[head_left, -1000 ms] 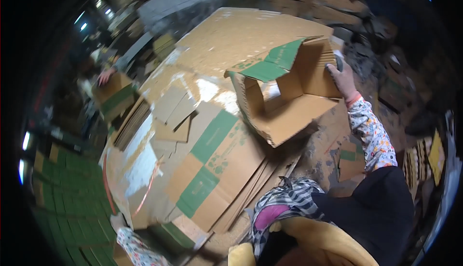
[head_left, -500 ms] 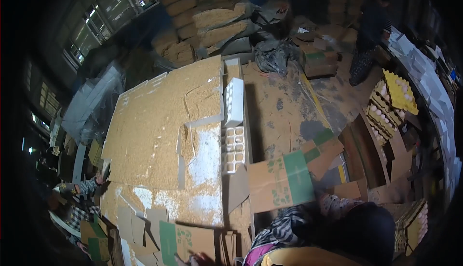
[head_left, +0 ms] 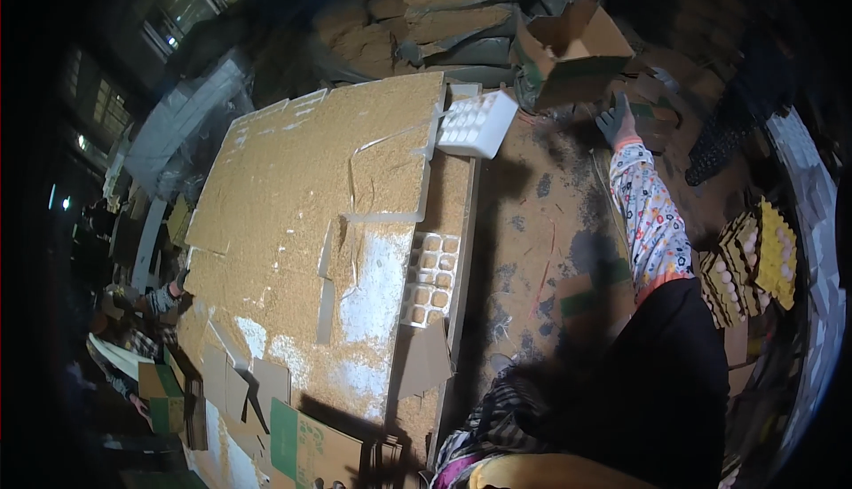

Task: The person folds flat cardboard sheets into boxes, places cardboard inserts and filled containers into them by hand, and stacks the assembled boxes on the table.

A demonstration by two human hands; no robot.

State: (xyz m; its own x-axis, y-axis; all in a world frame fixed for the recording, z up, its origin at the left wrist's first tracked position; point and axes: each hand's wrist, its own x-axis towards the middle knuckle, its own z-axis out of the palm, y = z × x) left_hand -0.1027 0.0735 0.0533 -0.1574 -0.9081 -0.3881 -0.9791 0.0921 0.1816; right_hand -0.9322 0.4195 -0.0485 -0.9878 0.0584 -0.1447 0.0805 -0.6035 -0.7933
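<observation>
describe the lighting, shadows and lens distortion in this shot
Head view: black rim, with the white stack at right appearing to bow; head view: small lights glare at far left amid darkness; head view: the table is brightly lit, a dark shadow falling on the floor beside it; head view: the open box is paler inside than outside.
</observation>
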